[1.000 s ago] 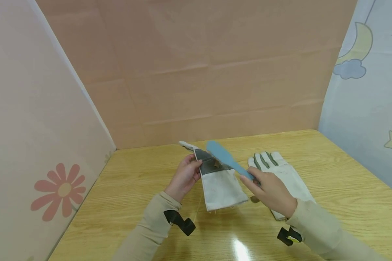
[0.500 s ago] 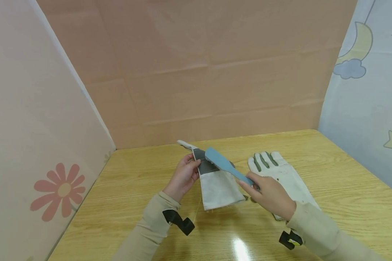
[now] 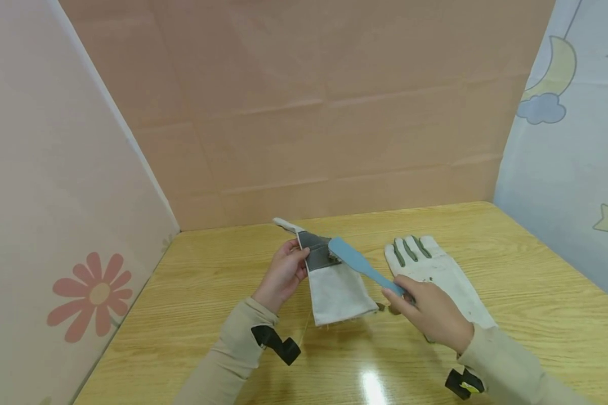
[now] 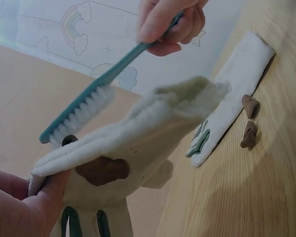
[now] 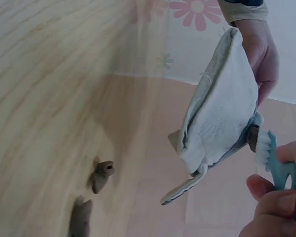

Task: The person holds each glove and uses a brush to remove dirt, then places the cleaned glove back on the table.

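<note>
My left hand (image 3: 284,275) pinches a white work glove (image 3: 338,292) by its edge, thumb on the grey band across its back, and holds it tilted above the table. In my right hand (image 3: 433,312) is the handle of a blue brush (image 3: 357,261). Its white bristles (image 4: 84,113) face the glove, their tips at a small dark brown lump (image 5: 253,137) on the grey band. The left wrist view shows a larger brown patch (image 4: 102,170) on the glove's other side. A second white glove (image 3: 453,281) with green between its fingers lies on the table, right.
Two brown clumps, a nearer one (image 4: 250,106) and another clump (image 4: 248,134), lie on the wooden table (image 3: 192,315) beside the second glove. Small dark specks mark that glove. A brown backdrop (image 3: 304,112) and printed side walls stand around the table.
The brush head has moved down and to the right across the grey band, and my right hand has shifted right and slightly lower. My left hand and its glove have barely moved.
</note>
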The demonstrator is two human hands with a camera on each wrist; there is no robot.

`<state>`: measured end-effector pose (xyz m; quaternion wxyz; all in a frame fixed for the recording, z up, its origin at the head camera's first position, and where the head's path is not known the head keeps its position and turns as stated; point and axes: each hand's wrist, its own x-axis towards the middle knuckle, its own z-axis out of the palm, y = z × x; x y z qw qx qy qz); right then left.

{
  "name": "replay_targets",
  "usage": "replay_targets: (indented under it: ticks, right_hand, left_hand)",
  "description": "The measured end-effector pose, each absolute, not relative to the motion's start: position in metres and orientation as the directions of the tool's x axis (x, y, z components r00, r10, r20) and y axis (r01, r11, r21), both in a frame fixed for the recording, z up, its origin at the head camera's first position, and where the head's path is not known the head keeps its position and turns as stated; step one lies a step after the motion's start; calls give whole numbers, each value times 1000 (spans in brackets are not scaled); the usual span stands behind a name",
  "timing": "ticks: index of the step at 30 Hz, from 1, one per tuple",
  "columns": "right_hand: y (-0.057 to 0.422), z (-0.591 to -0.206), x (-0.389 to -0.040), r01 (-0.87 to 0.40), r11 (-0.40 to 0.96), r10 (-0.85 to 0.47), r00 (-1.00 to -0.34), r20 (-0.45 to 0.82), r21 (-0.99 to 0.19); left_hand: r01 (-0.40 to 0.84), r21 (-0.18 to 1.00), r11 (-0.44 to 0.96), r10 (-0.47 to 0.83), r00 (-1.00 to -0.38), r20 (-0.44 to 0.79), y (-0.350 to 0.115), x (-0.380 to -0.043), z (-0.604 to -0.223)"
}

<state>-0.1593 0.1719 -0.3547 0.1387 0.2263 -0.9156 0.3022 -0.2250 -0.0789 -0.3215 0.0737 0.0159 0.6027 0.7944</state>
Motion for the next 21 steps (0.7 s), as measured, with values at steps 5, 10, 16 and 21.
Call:
replay_targets:
  ticks: [5, 10, 16, 21]
  right_hand:
    - [167, -346, -163, -545, 684, -326, -823, 465, -484]
    - [160, -344, -168, -560, 671, -331, -813, 480, -486]
    - [153, -347, -173, -532, 674, -344, -840, 419, -513]
    - [154, -348, -172, -512, 700, -347, -853, 389, -498]
  left_hand:
    - [-101, 964, -244, 165, -984, -62, -78, -223, -320]
    - [-97, 969, -225, 186, -981, -55, -77, -221, -319]
    - [-98, 974, -206, 213, -976, -53, -76, -220, -319]
    - [-95, 973, -209, 200, -978, -52, -76, -221, -320]
